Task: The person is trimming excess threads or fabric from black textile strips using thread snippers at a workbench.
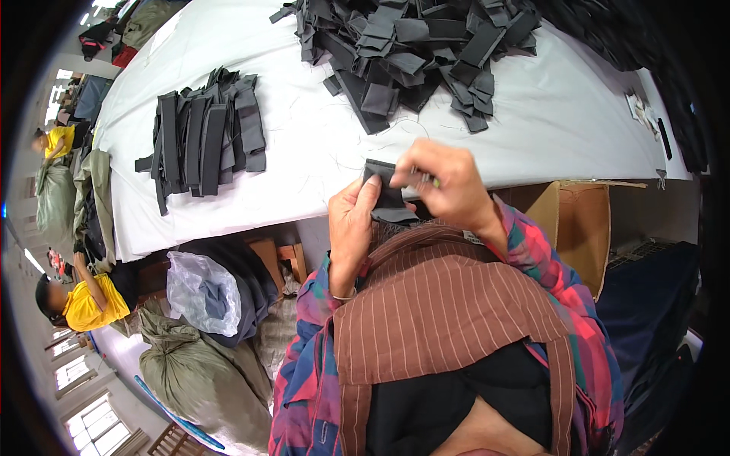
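Observation:
Just past the table's front edge, my left hand (350, 209) grips a dark grey fabric piece (384, 199), thumb on top. Close by its right side is my right hand (449, 182), closed and partly smeared by motion. A small metallic thing with a yellow-green bit (435, 182) shows between its fingers; its kind is too blurred to tell. On the table, a big loose heap of dark grey fabric pieces (411, 45) lies beyond my hands. A neater stack of similar strips (205, 137) lies to the left.
White cloth covers the table (304, 152), with loose threads on it. A cardboard box (584, 228) stands below the edge at right, near dark cloth (658, 304). At left are a clear plastic bag (201, 292), a green sack (198, 372) and people in yellow shirts (95, 304).

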Motion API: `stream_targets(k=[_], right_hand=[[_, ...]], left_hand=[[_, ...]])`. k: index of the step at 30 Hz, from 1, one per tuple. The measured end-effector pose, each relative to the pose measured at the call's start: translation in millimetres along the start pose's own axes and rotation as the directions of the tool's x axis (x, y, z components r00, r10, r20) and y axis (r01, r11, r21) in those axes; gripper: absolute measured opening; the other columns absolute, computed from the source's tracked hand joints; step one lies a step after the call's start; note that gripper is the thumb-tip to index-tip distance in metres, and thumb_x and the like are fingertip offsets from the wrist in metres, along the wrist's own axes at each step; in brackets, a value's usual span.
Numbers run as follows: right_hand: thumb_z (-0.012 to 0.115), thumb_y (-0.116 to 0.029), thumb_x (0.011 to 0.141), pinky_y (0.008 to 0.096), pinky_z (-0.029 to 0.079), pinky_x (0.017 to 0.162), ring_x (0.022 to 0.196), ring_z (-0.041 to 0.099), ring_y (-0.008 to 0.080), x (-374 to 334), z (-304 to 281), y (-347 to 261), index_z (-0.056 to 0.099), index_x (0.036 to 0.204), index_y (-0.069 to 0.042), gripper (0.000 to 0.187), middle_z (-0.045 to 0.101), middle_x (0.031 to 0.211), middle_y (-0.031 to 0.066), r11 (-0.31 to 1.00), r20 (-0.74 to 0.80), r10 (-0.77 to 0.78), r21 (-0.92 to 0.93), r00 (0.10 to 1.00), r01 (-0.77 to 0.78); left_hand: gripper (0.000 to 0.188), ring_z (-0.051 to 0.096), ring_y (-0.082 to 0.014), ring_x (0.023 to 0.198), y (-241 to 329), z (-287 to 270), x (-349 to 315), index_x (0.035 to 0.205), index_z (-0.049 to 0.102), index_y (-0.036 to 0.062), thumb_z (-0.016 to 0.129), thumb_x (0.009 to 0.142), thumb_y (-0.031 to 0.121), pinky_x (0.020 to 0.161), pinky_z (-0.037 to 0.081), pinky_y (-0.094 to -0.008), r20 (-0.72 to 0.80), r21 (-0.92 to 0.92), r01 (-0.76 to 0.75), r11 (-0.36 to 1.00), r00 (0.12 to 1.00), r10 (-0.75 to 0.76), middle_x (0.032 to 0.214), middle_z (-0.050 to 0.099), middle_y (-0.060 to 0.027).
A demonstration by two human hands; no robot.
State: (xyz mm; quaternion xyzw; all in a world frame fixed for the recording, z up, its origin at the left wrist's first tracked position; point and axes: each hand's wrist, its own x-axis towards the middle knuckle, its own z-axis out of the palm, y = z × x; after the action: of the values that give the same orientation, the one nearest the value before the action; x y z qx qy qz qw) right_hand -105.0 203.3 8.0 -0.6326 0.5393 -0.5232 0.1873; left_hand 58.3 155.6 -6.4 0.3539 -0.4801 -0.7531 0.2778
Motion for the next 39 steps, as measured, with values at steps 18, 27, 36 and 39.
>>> stream_targets(k=[18,27,36,39], right_hand=[[0.075,-0.014,0.07,0.0307,0.043,0.059,0.064,0.058,0.0197,10.7,-21.1,16.2,0.067,0.095,-0.01,0.026,0.062,0.075,0.0032,0.97,0.067,-0.086,-0.223,0.994,0.099],[0.072,-0.028,0.071,0.0296,0.035,0.061,0.07,0.053,0.0134,13.5,-28.4,21.7,0.067,0.092,-0.021,0.023,0.052,0.071,-0.0064,0.762,0.222,-0.245,-0.557,0.944,0.329],[0.074,-0.026,0.069,0.0299,0.036,0.062,0.07,0.053,0.0132,13.4,-32.2,24.6,0.068,0.088,-0.021,0.021,0.054,0.071,-0.0064,0.793,0.3,-0.219,-0.499,0.928,0.349],[0.075,-0.027,0.068,0.0296,0.036,0.062,0.07,0.053,0.0131,14.6,-30.8,28.2,0.068,0.088,-0.021,0.022,0.053,0.071,-0.0067,0.827,0.278,-0.238,-0.444,0.931,0.344]], left_hand=[[0.035,0.065,-0.0229,0.057,-0.2,-12.5,8.8,0.092,0.059,-0.0102,0.046,0.093,0.022,0.055,0.054,-0.0306,0.072,-0.043,0.168,0.985,0.984,-0.165,0.074,0.065,-0.0155],[0.035,0.065,-0.0249,0.055,-0.6,-13.6,12.3,0.088,0.057,-0.0125,0.045,0.089,0.021,0.053,0.053,-0.0304,0.064,-0.074,0.255,0.964,0.966,-0.25,0.067,0.063,-0.0179],[0.033,0.064,-0.0243,0.053,-2.5,-15.8,13.2,0.089,0.056,-0.0138,0.045,0.09,0.018,0.052,0.054,-0.0291,0.109,-0.068,0.271,0.96,0.959,-0.263,0.068,0.063,-0.0181],[0.032,0.064,-0.0242,0.054,-5.1,-18.6,12.4,0.09,0.056,-0.0136,0.044,0.09,0.017,0.052,0.054,-0.029,0.122,-0.069,0.278,0.958,0.955,-0.269,0.069,0.063,-0.0176]])
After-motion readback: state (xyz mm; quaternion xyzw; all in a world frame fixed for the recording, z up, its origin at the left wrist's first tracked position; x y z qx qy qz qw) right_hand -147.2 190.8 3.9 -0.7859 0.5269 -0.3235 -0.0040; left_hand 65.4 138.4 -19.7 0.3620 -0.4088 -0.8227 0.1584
